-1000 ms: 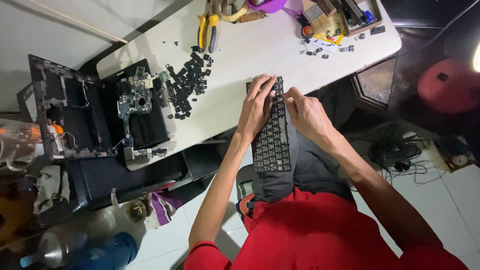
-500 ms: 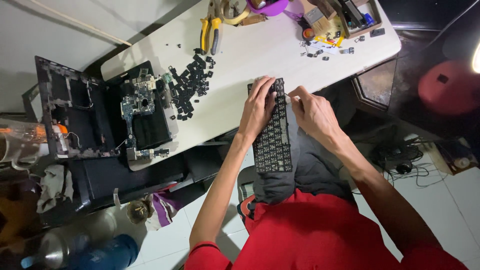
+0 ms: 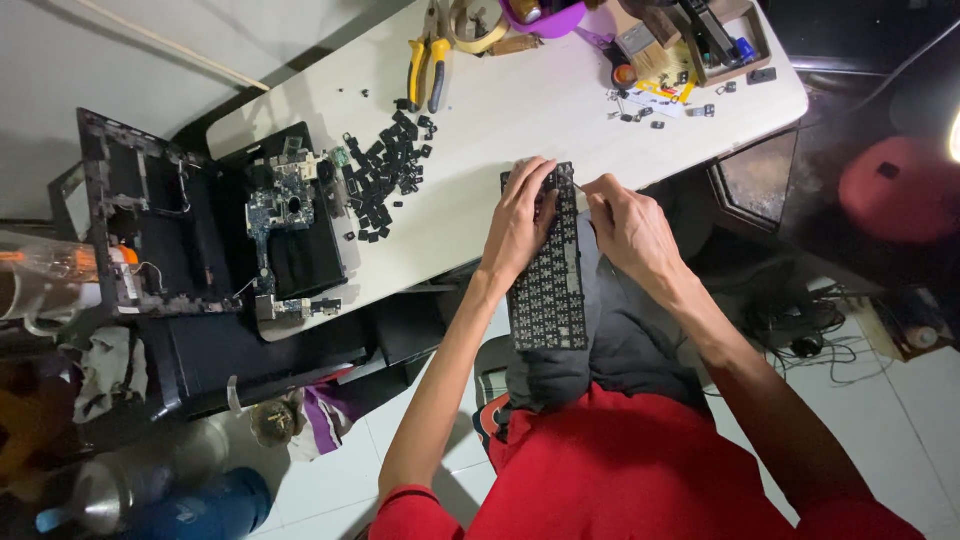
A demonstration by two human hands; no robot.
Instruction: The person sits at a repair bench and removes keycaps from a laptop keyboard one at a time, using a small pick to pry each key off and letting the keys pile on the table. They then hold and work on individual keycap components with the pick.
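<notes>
So we've got our left hand (image 3: 520, 222) flat on the keyboard (image 3: 547, 270), gripping its top end, while our right hand (image 3: 628, 222) pinches at its edge, wrists bent inward.

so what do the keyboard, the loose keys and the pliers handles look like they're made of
Keyboard: likely a metal backing under black plastic; dull dark face dotted with pale key mounts, held by the left hand and right hand.
Loose keys: matte black plastic, small flat caps in a pile.
Pliers: handles look like yellow rubbery sleeves, smooth and bright, over metal.
</notes>
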